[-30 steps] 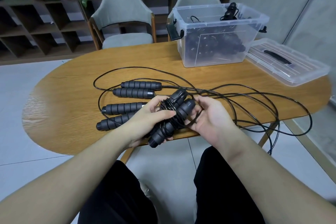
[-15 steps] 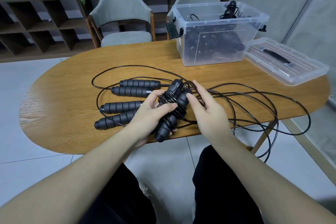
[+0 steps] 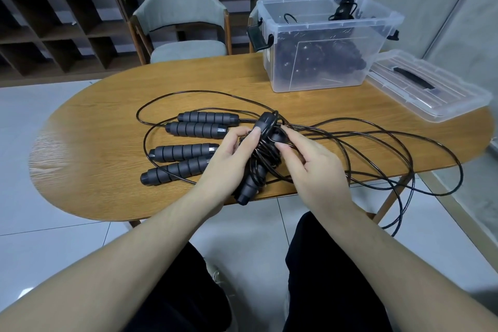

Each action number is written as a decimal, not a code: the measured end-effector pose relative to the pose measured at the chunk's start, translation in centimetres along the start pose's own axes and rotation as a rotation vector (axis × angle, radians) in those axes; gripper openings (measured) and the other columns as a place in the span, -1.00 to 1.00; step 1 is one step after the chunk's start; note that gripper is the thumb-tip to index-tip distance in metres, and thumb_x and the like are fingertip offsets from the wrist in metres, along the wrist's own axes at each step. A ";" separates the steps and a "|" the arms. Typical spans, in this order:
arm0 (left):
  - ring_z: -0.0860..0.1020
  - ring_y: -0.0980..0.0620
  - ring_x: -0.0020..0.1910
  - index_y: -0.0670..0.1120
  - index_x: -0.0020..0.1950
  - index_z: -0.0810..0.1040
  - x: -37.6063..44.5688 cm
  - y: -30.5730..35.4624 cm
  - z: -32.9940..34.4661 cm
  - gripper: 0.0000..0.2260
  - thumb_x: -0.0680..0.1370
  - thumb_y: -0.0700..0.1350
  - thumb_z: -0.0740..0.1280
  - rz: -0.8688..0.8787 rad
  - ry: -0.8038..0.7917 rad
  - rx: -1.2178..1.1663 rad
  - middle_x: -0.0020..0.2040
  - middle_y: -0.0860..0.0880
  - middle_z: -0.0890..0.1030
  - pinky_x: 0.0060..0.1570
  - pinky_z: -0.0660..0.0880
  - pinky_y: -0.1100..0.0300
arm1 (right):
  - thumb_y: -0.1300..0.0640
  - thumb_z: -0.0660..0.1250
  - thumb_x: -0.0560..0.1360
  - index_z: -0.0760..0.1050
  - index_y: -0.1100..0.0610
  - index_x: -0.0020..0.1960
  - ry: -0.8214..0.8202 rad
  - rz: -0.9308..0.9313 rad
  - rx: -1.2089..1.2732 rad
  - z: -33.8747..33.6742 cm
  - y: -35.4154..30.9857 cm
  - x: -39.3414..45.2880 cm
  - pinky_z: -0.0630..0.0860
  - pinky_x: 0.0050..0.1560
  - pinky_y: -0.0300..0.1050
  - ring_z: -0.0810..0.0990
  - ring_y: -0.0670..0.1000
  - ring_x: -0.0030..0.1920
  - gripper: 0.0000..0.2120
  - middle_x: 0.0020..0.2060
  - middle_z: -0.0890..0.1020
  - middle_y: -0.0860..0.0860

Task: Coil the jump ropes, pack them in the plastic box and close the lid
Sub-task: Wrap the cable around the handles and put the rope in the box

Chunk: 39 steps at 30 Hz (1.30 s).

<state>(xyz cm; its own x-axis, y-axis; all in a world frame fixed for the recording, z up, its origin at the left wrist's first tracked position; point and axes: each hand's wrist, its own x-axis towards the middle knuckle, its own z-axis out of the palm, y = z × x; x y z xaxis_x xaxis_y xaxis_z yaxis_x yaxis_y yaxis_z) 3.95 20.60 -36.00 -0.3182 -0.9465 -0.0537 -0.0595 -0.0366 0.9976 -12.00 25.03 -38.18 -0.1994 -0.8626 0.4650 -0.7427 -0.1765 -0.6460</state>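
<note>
Head view: worn on the person's head, above the counter's (image 3: 107, 127) near edge.
Facing: forward and down.
Nearness: close over the counter.

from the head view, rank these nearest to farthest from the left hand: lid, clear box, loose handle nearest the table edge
1. loose handle, just to the left of the left hand.
2. clear box, far side of the table, to the right.
3. lid, at the table's right end.
</note>
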 end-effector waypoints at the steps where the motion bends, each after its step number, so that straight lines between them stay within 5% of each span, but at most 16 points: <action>1: 0.65 0.09 -0.09 0.09 0.20 0.54 0.0 0.1 0.1 -0.78 0.65 0.14 0.24 -0.026 -0.008 -0.027 -0.06 0.05 0.66 -0.04 0.64 -0.01 | 0.00 0.27 0.63 0.54 -0.04 0.32 -0.004 0.017 0.067 0.1 0.0 0.0 0.45 -0.01 -0.32 0.57 -0.17 -0.02 -0.72 0.03 0.67 -0.17; 5: 0.65 -0.01 -0.12 0.08 0.16 0.54 -0.4 0.4 0.3 -0.83 0.67 0.09 0.23 -0.068 -0.055 -0.053 -0.12 0.04 0.66 -0.09 0.64 -0.09 | 0.06 0.28 0.63 0.51 -0.10 0.05 0.007 0.026 0.230 -0.4 -0.1 -0.2 0.41 -0.24 -0.34 0.54 -0.15 -0.24 -0.93 -0.24 0.61 -0.16; 9: 0.65 0.01 -0.08 0.16 0.04 0.54 -0.1 0.3 0.0 -0.89 0.66 0.07 0.23 -0.075 -0.052 -0.011 -0.15 0.08 0.65 0.04 0.62 -0.15 | 0.00 0.20 0.66 0.34 -0.08 -0.05 -0.069 -0.133 -0.103 -0.9 0.3 0.1 0.32 -0.35 -0.33 0.40 -0.09 -0.30 -0.88 -0.33 0.47 -0.12; 13: 0.63 -0.23 0.09 0.18 0.00 0.52 -0.2 0.6 0.1 -0.89 0.62 0.03 0.21 -0.055 -0.064 0.047 0.01 -0.10 0.64 0.10 0.59 -0.28 | 0.00 0.16 0.68 0.24 -0.11 -0.04 -0.104 -0.181 -0.230 -0.8 0.5 0.1 0.20 -0.48 -0.24 0.34 -0.08 -0.47 -0.86 -0.46 0.35 -0.13; 16: 0.62 -0.09 0.03 0.20 -0.04 0.51 -0.2 0.6 0.5 -0.84 0.62 0.00 0.16 -0.070 -0.018 0.115 -0.01 -0.05 0.63 0.08 0.58 -0.11 | 0.00 0.16 0.67 0.26 -0.03 -0.07 -0.134 -0.179 -0.310 -0.9 0.7 -0.2 0.09 -0.53 -0.24 0.27 -0.10 -0.56 -0.84 -0.53 0.28 -0.14; 20: 0.64 -0.14 -0.04 0.15 -0.01 0.55 -0.5 0.3 1.1 -0.82 0.59 0.02 0.14 -0.159 -0.006 0.029 -0.01 -0.11 0.65 -0.13 0.65 -0.13 | -0.01 0.14 0.67 0.20 -0.05 -0.11 -0.190 -0.200 -0.317 -1.2 0.4 -0.1 0.06 -0.52 -0.22 0.27 -0.07 -0.57 -0.80 -0.55 0.28 -0.13; 23: 0.64 -0.12 -0.19 -0.01 0.02 0.52 0.8 -0.6 0.8 -0.82 0.61 -0.01 0.15 -0.232 -0.026 0.026 -0.06 -0.17 0.62 -0.35 0.62 0.07 | -0.04 0.10 0.66 0.18 -0.04 -0.11 -0.237 -0.200 -0.373 -1.5 0.1 0.1 0.05 -0.50 -0.19 0.28 -0.03 -0.55 -0.80 -0.54 0.26 -0.13; 28: 0.46 0.13 -0.34 -0.04 -0.20 0.45 3.7 -3.2 -2.1 -0.74 0.67 -0.25 0.19 -0.162 -0.119 0.172 -0.24 0.00 0.49 -0.51 0.39 0.45 | -0.05 0.07 0.66 0.18 -0.03 -0.14 -0.214 -0.204 -0.436 -1.6 0.2 -0.1 0.03 -0.51 -0.18 0.28 0.09 -0.52 -0.77 -0.56 0.22 -0.12; 32: 0.57 -0.01 -0.23 0.00 0.02 0.51 0.7 -0.1 -0.4 -0.93 0.65 -0.08 0.25 -0.182 -0.182 -0.007 -0.19 -0.05 0.58 -0.21 0.54 0.08 | -0.07 0.04 0.67 0.22 -0.01 -0.11 -0.269 -0.166 -0.452 -1.7 0.0 0.1 0.09 -0.50 -0.12 0.35 0.08 -0.47 -0.78 -0.50 0.33 -0.10; 39: 0.56 -0.08 -0.24 -0.11 0.12 0.44 0.7 2.1 -1.0 -0.89 0.64 -0.12 0.30 -0.129 -0.235 0.033 -0.13 -0.12 0.56 -0.21 0.58 0.02 | -0.02 0.10 0.66 0.22 -0.01 -0.11 -0.244 -0.221 -0.442 -2.4 -0.4 0.3 0.02 -0.52 -0.19 0.21 -0.10 -0.59 -0.81 -0.56 0.25 -0.14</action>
<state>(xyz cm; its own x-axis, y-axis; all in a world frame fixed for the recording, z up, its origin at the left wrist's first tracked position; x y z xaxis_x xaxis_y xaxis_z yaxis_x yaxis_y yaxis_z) 4.53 19.52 -33.88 -0.5167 -0.8342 -0.1929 -0.1430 -0.1381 0.9801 -13.25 25.95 -36.34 0.1070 -0.9217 0.3729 -0.9583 -0.1955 -0.2085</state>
